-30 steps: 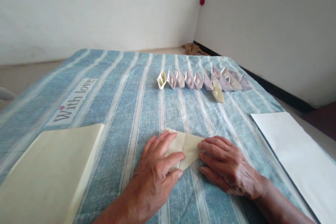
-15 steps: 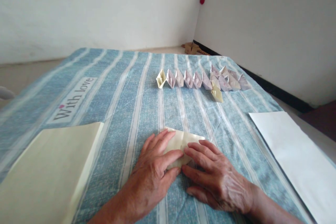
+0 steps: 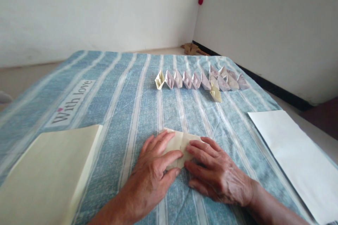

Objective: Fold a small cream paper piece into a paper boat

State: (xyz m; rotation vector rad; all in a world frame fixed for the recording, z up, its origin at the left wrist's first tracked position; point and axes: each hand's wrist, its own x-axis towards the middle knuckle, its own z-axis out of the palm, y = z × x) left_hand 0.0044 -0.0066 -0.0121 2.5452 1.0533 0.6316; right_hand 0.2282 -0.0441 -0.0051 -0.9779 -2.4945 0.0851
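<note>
A piece of folded cream paper (image 3: pixel 177 143) lies flat on the striped cloth in front of me, with a crease down its middle. My left hand (image 3: pixel 155 167) rests on its left side, fingers stretched out and the thumb at the near edge. On the right part of the paper lies my right hand (image 3: pixel 213 168), palm down with its fingers extended. Both hands press on the paper and hide its side corners. Farther off, several folded paper boats (image 3: pixel 187 79) stand in a row, mostly pale lilac, with a yellow boat (image 3: pixel 160 80) at the left end.
A stack of cream paper (image 3: pixel 50 168) lies to the left, and white sheets (image 3: pixel 293 158) lie to the right. The blue striped cloth (image 3: pixel 118 112) covers the table and bears the printed words "With love". White walls rise beyond the table.
My right hand has shifted slightly up and outward over the paper's right side, covering its right corner. My left hand stays nearly in place. The whole view has moved a little.
</note>
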